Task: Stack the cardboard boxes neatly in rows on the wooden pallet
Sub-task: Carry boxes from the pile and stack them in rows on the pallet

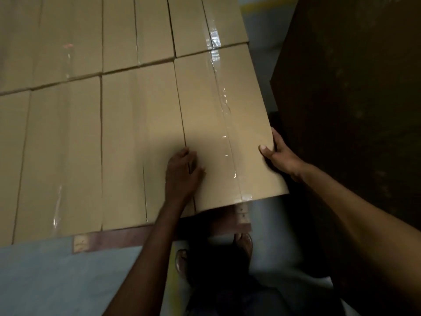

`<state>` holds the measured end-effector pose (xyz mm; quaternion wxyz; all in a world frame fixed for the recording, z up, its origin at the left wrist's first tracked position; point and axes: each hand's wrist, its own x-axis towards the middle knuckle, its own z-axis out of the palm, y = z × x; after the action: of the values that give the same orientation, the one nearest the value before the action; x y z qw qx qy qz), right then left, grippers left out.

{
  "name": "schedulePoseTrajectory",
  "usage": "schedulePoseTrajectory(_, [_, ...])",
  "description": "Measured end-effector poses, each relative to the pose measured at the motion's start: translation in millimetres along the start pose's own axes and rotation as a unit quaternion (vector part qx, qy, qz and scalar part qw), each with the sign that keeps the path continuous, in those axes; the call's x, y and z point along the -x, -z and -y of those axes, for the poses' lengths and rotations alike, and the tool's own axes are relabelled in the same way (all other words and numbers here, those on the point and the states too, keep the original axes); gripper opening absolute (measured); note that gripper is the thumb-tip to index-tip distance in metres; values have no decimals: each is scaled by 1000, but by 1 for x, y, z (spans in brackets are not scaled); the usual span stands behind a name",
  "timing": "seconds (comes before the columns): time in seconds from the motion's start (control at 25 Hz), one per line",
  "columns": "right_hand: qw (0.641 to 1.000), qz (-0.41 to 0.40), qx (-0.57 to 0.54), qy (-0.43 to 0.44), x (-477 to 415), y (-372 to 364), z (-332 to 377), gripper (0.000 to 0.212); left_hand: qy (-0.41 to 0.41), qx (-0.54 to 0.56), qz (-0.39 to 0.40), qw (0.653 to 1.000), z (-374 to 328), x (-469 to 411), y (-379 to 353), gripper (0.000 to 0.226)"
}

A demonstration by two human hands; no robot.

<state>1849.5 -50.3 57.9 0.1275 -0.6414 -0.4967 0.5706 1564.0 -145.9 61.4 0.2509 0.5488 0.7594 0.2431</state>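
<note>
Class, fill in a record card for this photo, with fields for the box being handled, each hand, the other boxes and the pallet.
box: at the right end of the near row, with clear tape along its top
left hand: rests on the box top at its left edge
right hand: grips the box's right edge, thumb on top
other boxes: side by side in rows, tops level
pallet: wooden edge shows below the near row
</note>
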Motion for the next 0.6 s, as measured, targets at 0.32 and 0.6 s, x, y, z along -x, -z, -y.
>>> schedulePoseTrajectory(0.32, [999, -54, -6, 1, -12, -7, -11, 54, -158, -125, 248, 947, 49, 24, 33, 126])
schedulePoseTrajectory(0.6, [999, -44, 17, 4, -9, -8, -8, 55, -285, -223, 170, 917, 65, 49, 20, 89])
